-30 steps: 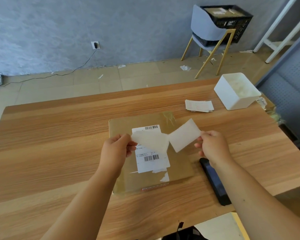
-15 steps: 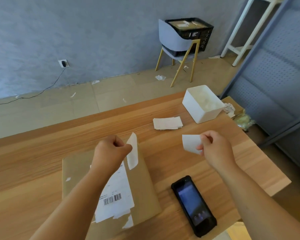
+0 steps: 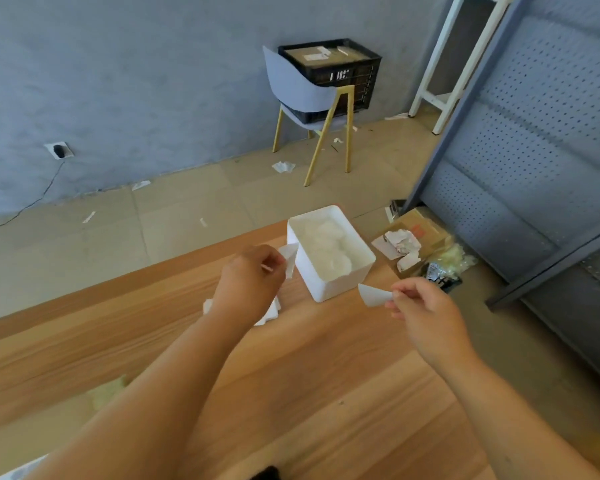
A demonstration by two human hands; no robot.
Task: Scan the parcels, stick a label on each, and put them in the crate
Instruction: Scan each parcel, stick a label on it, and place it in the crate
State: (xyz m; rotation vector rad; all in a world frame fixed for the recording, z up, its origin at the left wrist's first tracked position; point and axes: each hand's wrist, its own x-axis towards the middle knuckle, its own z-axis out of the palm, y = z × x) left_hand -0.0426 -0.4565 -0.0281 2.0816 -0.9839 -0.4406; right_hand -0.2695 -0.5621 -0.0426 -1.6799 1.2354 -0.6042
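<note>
My left hand (image 3: 250, 278) pinches a thin, glossy backing slip (image 3: 290, 259) right at the left rim of the white bin (image 3: 326, 289). In front of the bin, my right hand (image 3: 426, 313) pinches a white label (image 3: 373, 294) by one edge, above the table. Only a corner of the brown parcel (image 3: 66, 431) shows at the lower left; my left forearm hides the remainder. The black crate (image 3: 347, 76) stands on a grey chair (image 3: 302, 95) by the far wall, with flat parcels inside.
The bin holds crumpled white paper. A stack of labels (image 3: 269, 313) lies partly under my left wrist. A dark object (image 3: 265, 474) peeks in at the bottom edge. Right of the table are a cardboard box with scraps (image 3: 409, 237) and a grey perforated rack (image 3: 534, 168).
My view has swung right and up, away from the parcel. The left hand moved from above the parcel to the bin's rim with its slip. The right hand still holds the label.
</note>
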